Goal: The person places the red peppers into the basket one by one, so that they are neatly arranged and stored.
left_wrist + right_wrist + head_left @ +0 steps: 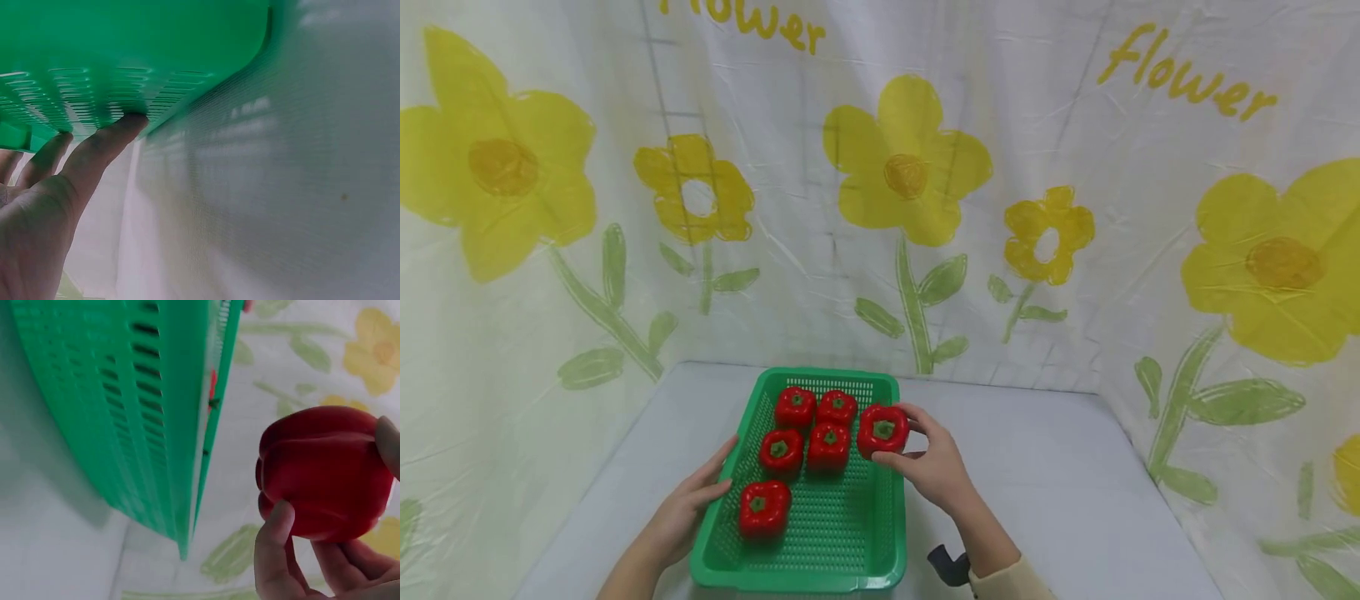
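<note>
A green plastic basket [891, 517] with slotted walls sits on the table, and several red bell peppers with green stems stand inside it, among them a front-left pepper [764, 510]. My right hand [936, 467] grips another red bell pepper [325, 475] between thumb and fingers. In the head view this pepper overlaps the basket's right rim; the right wrist view shows it apart from the basket wall [125, 394]. My left hand [681, 508] rests against the basket's left side, its fingertips touching the slotted wall [187, 81]. The left fingers look extended rather than curled.
The basket stands on a pale table [1015, 467]. A white curtain [805, 275] painted with yellow flowers hangs behind and at both sides. Beside the right forearm lies a dark curved object [949, 567], partly hidden; its kind I cannot tell.
</note>
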Demonstrator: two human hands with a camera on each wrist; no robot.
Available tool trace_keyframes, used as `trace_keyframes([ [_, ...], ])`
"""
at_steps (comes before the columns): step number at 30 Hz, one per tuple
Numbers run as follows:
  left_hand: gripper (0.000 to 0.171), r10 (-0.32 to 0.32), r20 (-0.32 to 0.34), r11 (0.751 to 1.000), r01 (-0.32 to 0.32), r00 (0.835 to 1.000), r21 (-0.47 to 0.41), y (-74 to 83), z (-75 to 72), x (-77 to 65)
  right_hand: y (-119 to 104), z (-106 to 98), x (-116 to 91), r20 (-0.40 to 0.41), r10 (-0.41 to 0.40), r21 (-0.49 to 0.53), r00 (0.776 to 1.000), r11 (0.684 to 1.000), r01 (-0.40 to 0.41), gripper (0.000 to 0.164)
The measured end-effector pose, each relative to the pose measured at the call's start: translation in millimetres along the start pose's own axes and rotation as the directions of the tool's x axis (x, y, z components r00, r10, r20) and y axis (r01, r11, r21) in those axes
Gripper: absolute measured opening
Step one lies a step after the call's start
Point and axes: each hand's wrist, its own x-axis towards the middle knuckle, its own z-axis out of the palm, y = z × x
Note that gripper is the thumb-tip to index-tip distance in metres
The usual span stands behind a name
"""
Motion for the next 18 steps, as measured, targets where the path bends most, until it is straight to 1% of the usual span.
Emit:
trace_keyframes([
  [3, 0.068, -0.003, -0.002, 1.0, 0.003, 1.0, 0.005, -0.3, -0.4, 0.2, 2, 8, -3, 0.075, 0.006, 0.005, 0.997, 1.0, -0.006, 0.069],
  [6, 0.068, 0.0, 0.0, 1.0, 0.0, 1.0, 0.011, -0.4, -0.6, 0.2, 5, 16, -6, 0.119, 0.013, 0.0, 0.993, 1.0, -0.013, 0.071],
  [9, 0.068, 0.006, 0.004, 1.0, -0.006, 1.0, 0.014, -0.2, -0.7, 0.1, 7, 23, -7, 0.14, 0.014, -0.011, 0.99, 1.0, -0.013, 0.072],
  [15, 0.068, 0.004, -0.001, 1.0, -0.004, 1.0, 0.009, 0.0, -0.6, -0.1, 8, 35, -8, 0.18, 0.052, 0.006, 0.982, 0.999, -0.054, 0.072],
  [18, 0.068, 0.004, -0.009, 1.0, -0.004, 1.0, 0.014, -0.2, -0.7, 0.2, 11, 41, -7, 0.192, 0.066, -0.005, 0.979, 0.998, -0.066, 0.074],
])
